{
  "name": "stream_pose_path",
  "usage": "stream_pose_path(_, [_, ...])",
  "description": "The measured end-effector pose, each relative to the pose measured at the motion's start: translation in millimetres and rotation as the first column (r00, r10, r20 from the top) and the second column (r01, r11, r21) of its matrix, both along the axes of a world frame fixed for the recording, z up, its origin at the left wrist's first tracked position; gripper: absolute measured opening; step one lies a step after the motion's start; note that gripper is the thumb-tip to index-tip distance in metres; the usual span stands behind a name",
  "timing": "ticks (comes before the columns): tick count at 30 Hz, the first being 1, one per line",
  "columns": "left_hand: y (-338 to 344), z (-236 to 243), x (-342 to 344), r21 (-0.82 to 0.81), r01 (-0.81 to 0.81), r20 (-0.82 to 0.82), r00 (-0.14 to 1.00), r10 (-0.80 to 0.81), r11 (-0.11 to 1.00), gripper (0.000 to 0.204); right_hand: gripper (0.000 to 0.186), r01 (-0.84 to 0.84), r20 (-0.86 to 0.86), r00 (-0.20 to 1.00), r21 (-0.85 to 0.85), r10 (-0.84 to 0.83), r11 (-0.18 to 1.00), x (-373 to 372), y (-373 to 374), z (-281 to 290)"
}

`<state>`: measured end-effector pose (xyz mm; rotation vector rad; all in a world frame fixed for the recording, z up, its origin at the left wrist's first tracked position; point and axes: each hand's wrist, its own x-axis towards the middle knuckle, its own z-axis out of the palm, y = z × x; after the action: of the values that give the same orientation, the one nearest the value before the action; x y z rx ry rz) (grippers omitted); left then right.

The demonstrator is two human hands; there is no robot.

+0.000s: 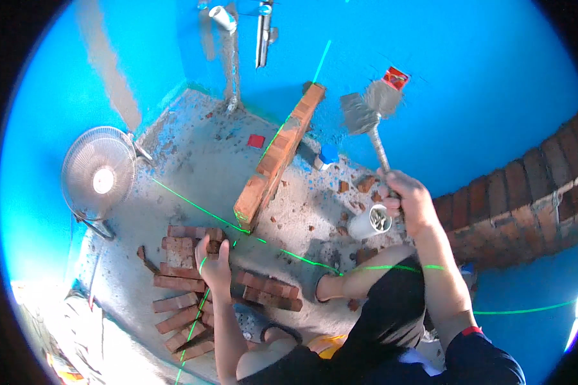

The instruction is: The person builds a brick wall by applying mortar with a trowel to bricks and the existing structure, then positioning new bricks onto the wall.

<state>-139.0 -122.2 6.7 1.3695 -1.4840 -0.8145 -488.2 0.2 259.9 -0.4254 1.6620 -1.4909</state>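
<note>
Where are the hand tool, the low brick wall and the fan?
Hand tool (377, 142): head view, on its handle.
Low brick wall (280, 154): head view, on the bricks about midway along.
Fan (103, 181): head view, on its pale hub.

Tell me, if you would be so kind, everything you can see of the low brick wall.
The low brick wall is a narrow, straight run of orange-red bricks with grey, mortar-like smears. It stands on the gritty grey floor, its far end at the blue wall, its near end toward the person. A green line runs down the blue wall and along its left upper edge. Neither the left hand nor the right hand touches it.
</note>
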Motion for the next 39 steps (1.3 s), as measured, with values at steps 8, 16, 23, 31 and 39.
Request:
stream_pose_path(8, [111, 92, 72, 0.455, 0.070, -0.329, 0.940, 0.094, 0.888, 0.028, 0.034, 0.278, 0.158, 0.953, -0.110, -0.259, 0.954, -5, 166, 75])
stream_pose_path(16, [105, 357, 61, -0.121, 0.698, -0.114, 0.697, -0.708, 0.706, 0.039, 0.035, -0.051, -0.056, 0.998, -0.222, 0.039, 0.974, 109, 195, 82])
stream_pose_path(23, [157, 285, -33, 0.112, 0.817, -0.717, 0.460, -0.524, 0.565, 0.039, 0.052, -0.456, -0.736, 0.674, -0.344, 0.066, 0.821, 217, 146, 19])
stream_pose_path(31, [113, 286, 48, 0.527, 0.602, -0.842, 0.464, 0.275, 0.599, 0.013, 0.030, 0.195, -0.793, -0.094, 0.579, 0.602, 0.792, -19, 358, -8])
stream_pose_path(39, [125, 259, 66, 0.519, 0.633, -0.854, 0.364, 0.372, 0.574, 0.020, 0.028, 0.516, 0.018, 0.355, 0.830, 0.935, -0.212, -72, 588, -100])
